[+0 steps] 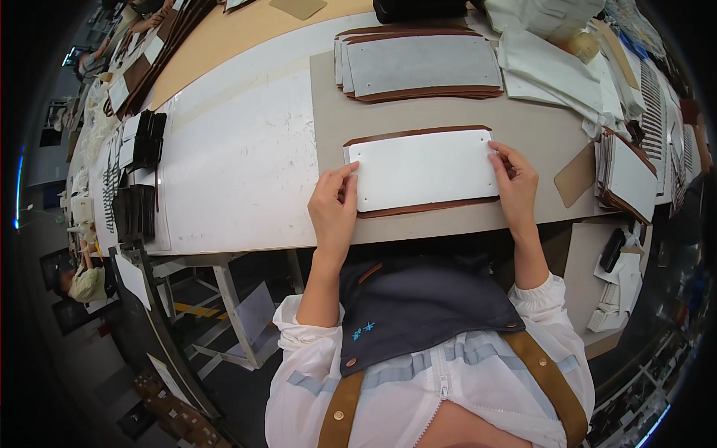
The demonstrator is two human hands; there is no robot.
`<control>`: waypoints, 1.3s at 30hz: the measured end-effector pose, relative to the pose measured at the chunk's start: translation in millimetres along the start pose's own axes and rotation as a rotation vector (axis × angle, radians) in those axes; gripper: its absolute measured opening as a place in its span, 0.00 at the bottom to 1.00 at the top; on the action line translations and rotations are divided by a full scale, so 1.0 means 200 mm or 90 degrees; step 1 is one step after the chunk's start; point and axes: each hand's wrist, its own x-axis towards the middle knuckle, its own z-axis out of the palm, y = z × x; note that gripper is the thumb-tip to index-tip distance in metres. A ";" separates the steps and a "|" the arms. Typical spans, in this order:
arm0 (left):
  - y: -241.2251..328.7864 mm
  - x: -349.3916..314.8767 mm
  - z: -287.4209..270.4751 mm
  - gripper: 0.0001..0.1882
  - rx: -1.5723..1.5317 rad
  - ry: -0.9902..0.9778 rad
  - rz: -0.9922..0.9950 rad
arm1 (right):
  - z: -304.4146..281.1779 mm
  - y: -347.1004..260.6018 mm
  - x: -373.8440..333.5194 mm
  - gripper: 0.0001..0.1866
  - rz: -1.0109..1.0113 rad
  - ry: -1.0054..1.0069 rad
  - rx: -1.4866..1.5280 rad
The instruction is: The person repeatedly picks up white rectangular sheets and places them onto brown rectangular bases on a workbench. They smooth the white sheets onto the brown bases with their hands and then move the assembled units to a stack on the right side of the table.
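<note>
A white rectangular panel [426,170] with small holes near its corners lies over a brown leather-like piece [429,207], whose edges show along the top and bottom. My left hand [334,200] pinches the panel's left edge between thumb and fingers. At the opposite end, my right hand [515,178] grips the right edge near the upper corner. Both rest over a grey-beige mat [411,116] on the table. Beyond them sits a stack of similar brown pieces topped by a grey-white panel [422,66].
At far right, more brown and white panels [627,179] lean beside a tan card [575,175]. White sheets and bags [549,71] heap up behind. Black folded pieces [136,213] line the left of the white table [231,149]. Another person [88,284] is at far left.
</note>
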 end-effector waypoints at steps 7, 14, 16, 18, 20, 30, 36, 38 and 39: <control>0.01 0.01 0.00 0.11 0.011 -0.007 0.003 | 0.00 0.00 0.00 0.10 0.001 -0.003 -0.009; 0.01 0.01 -0.01 0.10 0.033 -0.018 0.012 | -0.02 -0.01 0.01 0.10 -0.025 -0.014 -0.032; 0.01 0.02 0.00 0.10 0.032 -0.017 0.013 | -0.03 -0.02 0.01 0.11 -0.038 -0.022 -0.051; 0.00 0.02 0.00 0.10 0.030 -0.016 0.014 | -0.04 -0.04 0.01 0.11 -0.049 -0.047 -0.074; 0.00 0.02 0.00 0.10 0.024 -0.015 0.007 | -0.05 -0.04 0.01 0.11 -0.060 -0.056 -0.095; 0.03 0.01 0.00 0.10 0.032 -0.024 -0.006 | -0.03 -0.03 0.00 0.10 -0.087 -0.044 -0.144; 0.03 0.01 -0.01 0.11 0.039 -0.029 -0.015 | -0.03 -0.04 0.00 0.09 -0.091 -0.043 -0.156; 0.03 0.01 -0.01 0.11 0.041 -0.029 -0.012 | -0.03 -0.04 0.00 0.09 -0.090 -0.044 -0.157; 0.03 0.01 -0.01 0.11 0.043 -0.029 -0.009 | -0.03 -0.04 0.00 0.09 -0.088 -0.046 -0.160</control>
